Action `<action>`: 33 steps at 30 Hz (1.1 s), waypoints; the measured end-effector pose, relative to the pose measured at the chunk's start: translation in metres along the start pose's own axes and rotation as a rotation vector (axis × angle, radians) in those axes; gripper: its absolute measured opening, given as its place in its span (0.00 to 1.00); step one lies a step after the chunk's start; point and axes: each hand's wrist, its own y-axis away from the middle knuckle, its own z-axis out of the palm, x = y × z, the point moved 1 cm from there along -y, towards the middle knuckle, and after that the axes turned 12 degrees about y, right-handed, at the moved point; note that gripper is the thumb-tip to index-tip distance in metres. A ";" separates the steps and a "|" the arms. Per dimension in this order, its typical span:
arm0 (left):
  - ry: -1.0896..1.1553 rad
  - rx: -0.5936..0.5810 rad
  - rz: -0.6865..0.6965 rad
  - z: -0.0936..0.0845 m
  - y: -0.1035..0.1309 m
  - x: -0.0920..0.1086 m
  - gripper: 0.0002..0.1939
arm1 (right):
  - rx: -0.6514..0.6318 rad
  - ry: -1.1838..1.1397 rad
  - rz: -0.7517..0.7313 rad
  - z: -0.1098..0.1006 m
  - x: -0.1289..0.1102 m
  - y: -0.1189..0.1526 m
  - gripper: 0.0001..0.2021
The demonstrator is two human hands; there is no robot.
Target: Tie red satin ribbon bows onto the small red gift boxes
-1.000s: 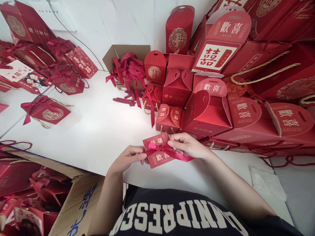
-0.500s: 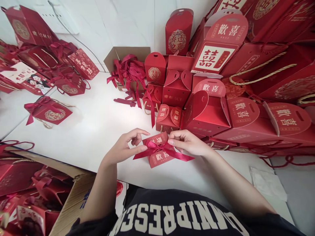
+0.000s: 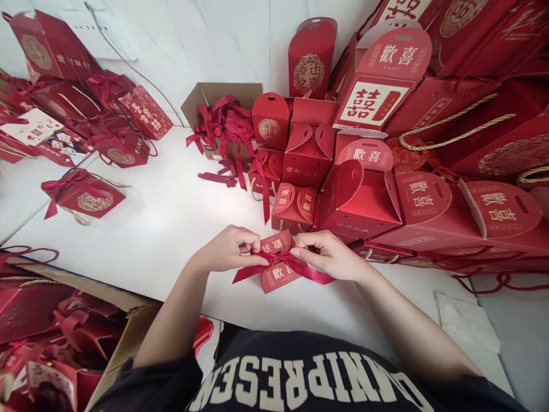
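the light is bright and cool, probably falling from above, its source out of view. a washed-out patch of glare lies on the white worktop (image 3: 171,234), left of its middle, giving way to grey along the near edge. shadows are soft. the ribbon (image 3: 318,274) carries a faint sheen, and the left hand (image 3: 227,250) and right hand (image 3: 328,256) look fairly crisp. past the worktop's near edge, at left, the carton (image 3: 134,329) is dim, its contents soft. wide-angle stretching skews the bags (image 3: 506,143) towards the far right corner.
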 end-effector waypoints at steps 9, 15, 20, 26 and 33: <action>-0.081 -0.053 0.003 -0.004 -0.003 0.002 0.22 | 0.039 0.042 -0.012 0.002 0.004 0.003 0.22; -0.144 -0.034 0.010 -0.003 -0.003 0.005 0.22 | 0.008 0.084 -0.080 -0.005 0.000 0.001 0.21; -0.049 0.024 -0.040 -0.001 0.004 -0.003 0.19 | 0.024 0.043 0.094 -0.012 -0.008 0.013 0.14; 0.072 0.016 -0.008 0.002 0.007 -0.005 0.16 | 0.048 0.229 0.254 -0.009 -0.017 0.034 0.18; 0.003 0.166 -0.030 0.009 0.000 0.000 0.24 | -0.045 0.083 0.295 -0.004 -0.014 0.042 0.25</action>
